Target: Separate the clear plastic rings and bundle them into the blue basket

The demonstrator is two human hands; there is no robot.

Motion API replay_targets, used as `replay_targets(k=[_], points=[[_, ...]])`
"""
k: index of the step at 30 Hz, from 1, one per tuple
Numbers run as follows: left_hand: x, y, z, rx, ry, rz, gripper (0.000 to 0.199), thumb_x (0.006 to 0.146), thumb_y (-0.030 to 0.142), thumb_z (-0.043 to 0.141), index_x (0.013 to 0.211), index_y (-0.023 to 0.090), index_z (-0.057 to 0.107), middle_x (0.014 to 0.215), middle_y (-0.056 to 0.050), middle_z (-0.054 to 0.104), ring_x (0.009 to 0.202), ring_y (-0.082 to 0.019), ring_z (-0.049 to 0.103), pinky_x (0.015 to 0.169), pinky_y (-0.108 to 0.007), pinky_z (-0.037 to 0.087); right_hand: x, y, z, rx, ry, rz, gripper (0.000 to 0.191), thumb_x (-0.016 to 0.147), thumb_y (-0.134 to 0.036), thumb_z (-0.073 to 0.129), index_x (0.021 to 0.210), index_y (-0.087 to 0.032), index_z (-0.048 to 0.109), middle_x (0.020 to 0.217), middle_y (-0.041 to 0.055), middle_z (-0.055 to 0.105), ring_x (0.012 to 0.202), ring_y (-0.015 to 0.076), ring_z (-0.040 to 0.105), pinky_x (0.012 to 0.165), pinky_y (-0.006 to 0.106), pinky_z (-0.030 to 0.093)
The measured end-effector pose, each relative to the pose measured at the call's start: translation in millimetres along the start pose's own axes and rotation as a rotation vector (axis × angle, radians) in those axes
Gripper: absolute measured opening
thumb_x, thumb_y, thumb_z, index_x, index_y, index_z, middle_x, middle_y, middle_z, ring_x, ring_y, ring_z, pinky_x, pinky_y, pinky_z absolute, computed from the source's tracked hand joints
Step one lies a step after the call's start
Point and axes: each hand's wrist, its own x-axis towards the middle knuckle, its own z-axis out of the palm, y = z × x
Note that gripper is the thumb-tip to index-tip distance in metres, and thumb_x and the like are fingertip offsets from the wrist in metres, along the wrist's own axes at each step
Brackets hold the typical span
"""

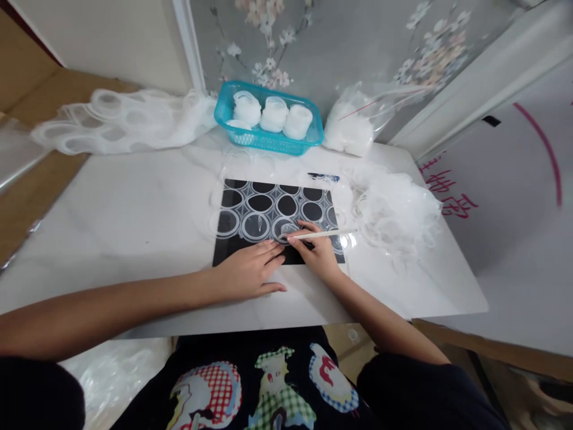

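A translucent sheet with rows of round cut-outs (242,206) lies over a black mat (228,249) on the white table. My left hand (250,269) rests flat at the mat's front edge, fingers stretched toward one circle and thumb apart. In my right hand (317,254) is a thin white stick-like tool (326,234), pinched between thumb and fingers, its tip low over that same circle. A small clear piece (289,229) shows inside the circle by the tip; whether the tool touches it I cannot tell.
Behind the mat stands a blue basket (268,143) with stacks of white discs (274,114). Beside it sits a clear bag (351,128) of white material. Ring-cut sheet scraps (129,122) lie at back left, with another translucent heap (398,209) on the right. A dark blue item (323,177) lies behind the mat.
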Motion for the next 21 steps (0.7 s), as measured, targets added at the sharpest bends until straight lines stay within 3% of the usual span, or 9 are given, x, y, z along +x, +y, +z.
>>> replay_targets(k=[5,8,10,13,14,15,19,21], points=[[4,1,1.3,-0.019,0.002,-0.025,0.067,0.099,0.061,0.041,0.131,0.005,0.060,0.141,-0.022,0.055,0.134,-0.033,0.050,0.116,-0.043,0.034,-5,1,2,-0.060,-0.003,-0.008,0.016,0.092,-0.035,0.062,0.092,-0.030,0.077,0.096,0.0042,0.079,0.123,0.0301,0.061,0.108,0.055,0.045],[7,-1,1.9,-0.082,-0.021,-0.052,0.071,0.095,0.065,0.048,0.130,0.005,0.060,0.139,-0.022,0.057,0.134,-0.033,0.050,0.115,-0.043,0.036,2,6,-3,-0.190,0.023,-0.088,0.015,0.092,-0.031,0.061,0.091,-0.033,0.076,0.096,0.0022,0.079,0.127,0.0307,0.058,0.115,0.061,0.033],[8,-2,0.5,-0.130,-0.038,-0.080,0.072,0.091,0.068,0.053,0.127,0.006,0.061,0.138,-0.020,0.059,0.133,-0.032,0.050,0.114,-0.041,0.036,18,7,-13,-0.272,0.162,-0.108,0.018,0.094,-0.029,0.057,0.091,-0.032,0.075,0.096,0.0021,0.078,0.126,0.0308,0.058,0.118,0.064,0.024],[5,-2,-3.7,-0.147,-0.068,-0.097,0.073,0.088,0.070,0.055,0.128,0.009,0.061,0.141,-0.017,0.058,0.137,-0.030,0.047,0.116,-0.040,0.035,46,-3,-24,-0.267,0.503,-0.065,0.026,0.099,-0.031,0.048,0.094,-0.025,0.073,0.101,0.0068,0.076,0.117,0.0294,0.061,0.112,0.059,0.035],[1,-1,-5.1,-0.139,-0.072,-0.078,0.074,0.089,0.070,0.054,0.129,0.009,0.060,0.143,-0.018,0.055,0.139,-0.031,0.045,0.117,-0.041,0.034,52,-9,-23,-0.250,0.528,-0.079,0.027,0.099,-0.032,0.048,0.094,-0.024,0.073,0.102,0.0077,0.075,0.117,0.0289,0.061,0.110,0.057,0.038],[-3,-1,-6.4,-0.126,-0.072,-0.053,0.075,0.090,0.071,0.052,0.131,0.009,0.060,0.146,-0.018,0.052,0.140,-0.032,0.044,0.117,-0.042,0.034,54,-15,-18,-0.235,0.470,-0.115,0.025,0.098,-0.031,0.050,0.093,-0.025,0.074,0.102,0.0073,0.075,0.118,0.0285,0.060,0.110,0.056,0.040],[-25,-4,-9.7,-0.047,-0.048,-0.071,0.070,0.099,0.064,0.039,0.131,0.006,0.059,0.143,-0.022,0.054,0.140,-0.033,0.045,0.118,-0.044,0.032,39,-29,22,-0.122,-0.060,-0.212,0.017,0.093,-0.028,0.060,0.089,-0.035,0.075,0.094,0.0014,0.077,0.122,0.0282,0.061,0.115,0.059,0.034],[-35,-7,-10.4,-0.014,-0.043,-0.139,0.067,0.101,0.061,0.036,0.130,0.007,0.060,0.139,-0.020,0.058,0.139,-0.032,0.047,0.117,-0.044,0.033,30,-27,37,-0.029,-0.123,-0.155,0.017,0.094,-0.031,0.060,0.091,-0.033,0.076,0.093,0.0018,0.078,0.120,0.0289,0.063,0.113,0.060,0.037]])
